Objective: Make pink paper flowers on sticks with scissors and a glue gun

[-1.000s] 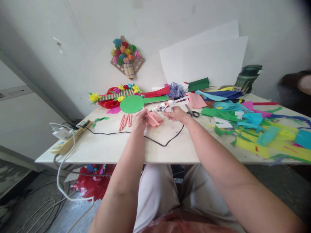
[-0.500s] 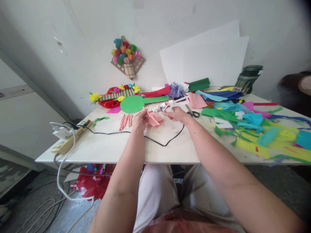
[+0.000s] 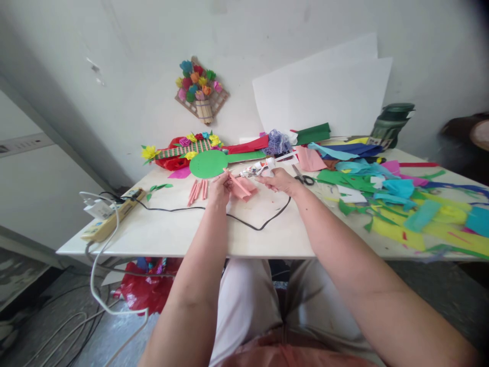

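My left hand (image 3: pixel 220 187) is closed on a rolled pink paper stick (image 3: pixel 241 185), which slants down to the right across a flat pink paper piece (image 3: pixel 245 190). Opposite it, my right hand (image 3: pixel 278 181) grips a white glue gun (image 3: pixel 269 167), its nozzle end towards the left hand and its black cord (image 3: pixel 256 228) trailing over the table. Several more pink paper rolls (image 3: pixel 197 190) lie left of my left hand. Just beyond the hands rests a round green paper piece (image 3: pixel 208 164) with a strip running right. Black-handled scissors (image 3: pixel 304 177) lie right of my right hand.
Coloured paper scraps (image 3: pixel 405 204) cover the right side, with a dark green bottle (image 3: pixel 392 125) behind. A power strip (image 3: pixel 110 216) sits at the left edge. Purple yarn (image 3: pixel 278 142) and a flower-trimmed woven piece (image 3: pixel 185 151) lie at the back. White sheets (image 3: pixel 321 94) lean on the wall.
Both hands stay nearly where they were, still holding the pink roll and the glue gun. The whole view has shifted very slightly.
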{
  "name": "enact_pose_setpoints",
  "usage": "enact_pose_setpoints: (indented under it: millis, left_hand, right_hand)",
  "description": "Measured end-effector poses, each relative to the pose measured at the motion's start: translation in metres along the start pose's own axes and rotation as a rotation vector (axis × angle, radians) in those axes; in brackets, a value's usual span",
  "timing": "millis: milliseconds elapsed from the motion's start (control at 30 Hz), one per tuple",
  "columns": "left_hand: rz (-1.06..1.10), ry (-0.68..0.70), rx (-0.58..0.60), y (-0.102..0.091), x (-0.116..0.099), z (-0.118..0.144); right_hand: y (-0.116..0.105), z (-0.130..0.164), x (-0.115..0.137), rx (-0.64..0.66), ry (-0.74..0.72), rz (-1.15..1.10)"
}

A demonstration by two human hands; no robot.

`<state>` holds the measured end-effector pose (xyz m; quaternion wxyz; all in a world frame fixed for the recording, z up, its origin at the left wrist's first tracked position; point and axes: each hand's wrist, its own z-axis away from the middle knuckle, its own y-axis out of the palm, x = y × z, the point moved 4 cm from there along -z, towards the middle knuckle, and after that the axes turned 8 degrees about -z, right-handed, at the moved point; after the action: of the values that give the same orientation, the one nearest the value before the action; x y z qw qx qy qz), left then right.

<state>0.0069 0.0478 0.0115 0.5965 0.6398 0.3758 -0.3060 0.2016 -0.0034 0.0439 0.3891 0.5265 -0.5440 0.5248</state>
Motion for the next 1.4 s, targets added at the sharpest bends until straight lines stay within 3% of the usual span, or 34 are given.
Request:
enact_pose_setpoints:
  millis: [733,1033,1400]
  left_hand:
    - [0.036,0.018,-0.069,-0.004,-0.007,0.001]
    - [0.033,-0.008,-0.035,0.001,-0.008,0.004]
    - [0.077,-0.037,0.071,0.009,-0.004,0.007]
  right_hand:
    - [-0.002,-0.001,-0.001,0.043,-0.023,-0.006]
    - [-0.006,-0.006,-0.006,0.017,-0.062,-0.165]
    - [0.005,-0.002,-0.012,0.102,0.131,-0.396]
